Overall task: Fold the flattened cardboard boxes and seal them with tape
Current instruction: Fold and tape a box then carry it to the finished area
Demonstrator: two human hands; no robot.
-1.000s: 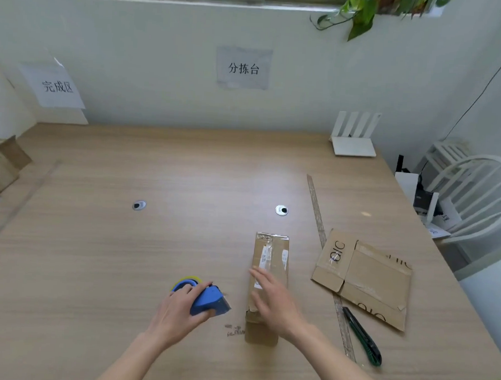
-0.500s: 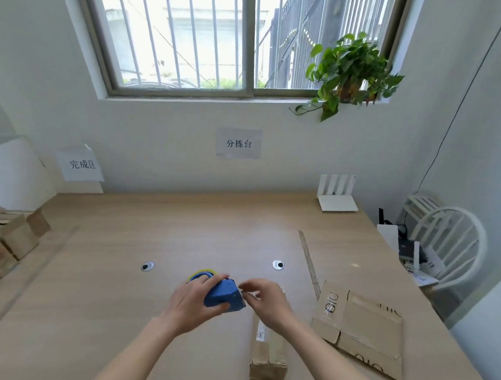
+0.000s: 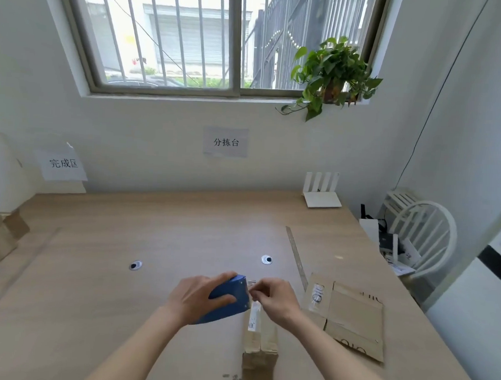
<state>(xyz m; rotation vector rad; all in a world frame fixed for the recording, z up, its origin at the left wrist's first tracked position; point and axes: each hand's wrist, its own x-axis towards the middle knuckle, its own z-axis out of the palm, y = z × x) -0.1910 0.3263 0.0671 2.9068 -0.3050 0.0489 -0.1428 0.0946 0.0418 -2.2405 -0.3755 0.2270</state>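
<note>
Nearest the camera, a folded cardboard box [image 3: 260, 343] is lying lengthwise on the tabletop [image 3: 92, 297], its far end running under the two hands. Just above that end, the left hand [image 3: 200, 296] is gripping a blue tape dispenser [image 3: 229, 299], fingers wrapped over its body, while the right hand [image 3: 272, 300] is pinching at the dispenser's mouth, apparently drawing out the loose end of tape [image 3: 251, 284]. The step in hand looks like the sealing one: the box is already folded and the tape is being started. The next move is probably calling for the tape end to be pressed onto the far end of the box and run down the seam toward the camera, keeping it centred. To the right, a flattened box [image 3: 350, 320] is waiting beside a long ruler [image 3: 296, 253]. The tape itself is thin, clear and hard to make out; the right fingertips are hiding the contact point, and the roll is hidden behind the left hand. More cardboard at the far left is blurred and cut off by the frame edge.
</note>
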